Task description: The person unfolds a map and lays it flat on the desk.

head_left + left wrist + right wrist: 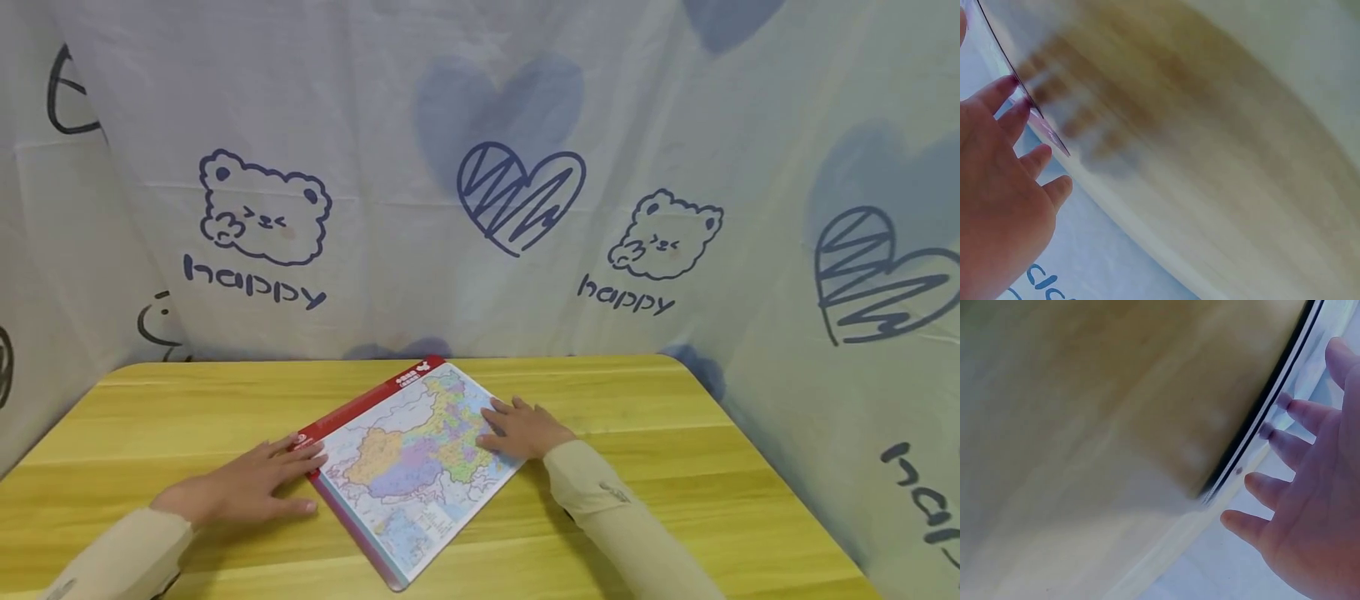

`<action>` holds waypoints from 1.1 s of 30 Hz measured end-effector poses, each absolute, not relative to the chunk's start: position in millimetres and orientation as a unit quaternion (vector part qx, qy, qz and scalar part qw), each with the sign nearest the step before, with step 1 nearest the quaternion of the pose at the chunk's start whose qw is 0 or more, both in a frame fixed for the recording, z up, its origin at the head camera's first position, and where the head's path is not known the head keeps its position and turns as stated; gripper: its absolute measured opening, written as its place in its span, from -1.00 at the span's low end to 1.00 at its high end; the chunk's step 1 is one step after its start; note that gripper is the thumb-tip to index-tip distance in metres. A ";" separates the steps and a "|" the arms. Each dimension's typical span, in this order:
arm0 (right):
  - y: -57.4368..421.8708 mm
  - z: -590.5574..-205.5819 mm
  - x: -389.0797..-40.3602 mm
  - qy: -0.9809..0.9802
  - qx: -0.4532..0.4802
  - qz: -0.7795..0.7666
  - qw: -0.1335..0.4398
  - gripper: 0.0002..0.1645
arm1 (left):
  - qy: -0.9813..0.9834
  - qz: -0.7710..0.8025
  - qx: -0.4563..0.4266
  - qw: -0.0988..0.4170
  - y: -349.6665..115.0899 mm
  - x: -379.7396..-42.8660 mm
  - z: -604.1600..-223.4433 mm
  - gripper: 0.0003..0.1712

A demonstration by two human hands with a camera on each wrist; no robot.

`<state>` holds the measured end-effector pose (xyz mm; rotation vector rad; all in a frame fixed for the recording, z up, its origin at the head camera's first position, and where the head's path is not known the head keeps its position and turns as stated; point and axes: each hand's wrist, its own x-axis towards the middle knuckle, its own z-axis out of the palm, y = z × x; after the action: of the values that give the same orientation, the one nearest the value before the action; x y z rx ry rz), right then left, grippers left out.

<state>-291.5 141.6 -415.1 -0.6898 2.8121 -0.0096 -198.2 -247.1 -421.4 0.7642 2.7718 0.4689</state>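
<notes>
A flat map board [420,458] with a red header strip and rounded corners lies turned at an angle on the table. Its printed side, a many-coloured map of China, faces up. At its left corner, the fingertips of my left hand [251,483] rest on the edge, fingers straight and thumb spread away. My right hand [525,429] lies over the right edge, its spread fingers touching the map's surface. In the left wrist view, the left hand [1004,162] has two fingers at the board's edge. The right wrist view shows the right hand [1304,469] beside the board's dark edge [1260,412].
The board lies on a yellow wood-grain table [645,467] with rounded far corners. Behind and beside it hangs a pale cloth [390,250] printed with bears, hearts and the word "happy". The cloth meets the table's far edge.
</notes>
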 end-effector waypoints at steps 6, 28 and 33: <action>135.6 -413.6 -296.6 0.966 -0.224 -0.017 0.129 -0.22 | 0.947 0.140 0.277 0.080 -245.6 -194.0 -422.1 -0.17; 110.9 -398.4 -235.3 0.979 -0.199 0.013 0.044 -0.48 | 0.974 0.070 0.205 0.072 -183.8 -262.2 -400.5 -0.33; 111.7 -398.3 -219.5 0.980 -0.192 0.001 0.045 -0.46 | 0.973 0.135 0.170 0.082 -172.7 -278.7 -403.0 -0.25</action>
<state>-219.5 111.7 -398.3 -0.5857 2.9940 0.0034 -278.7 -172.7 -403.0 0.5065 2.9054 0.4040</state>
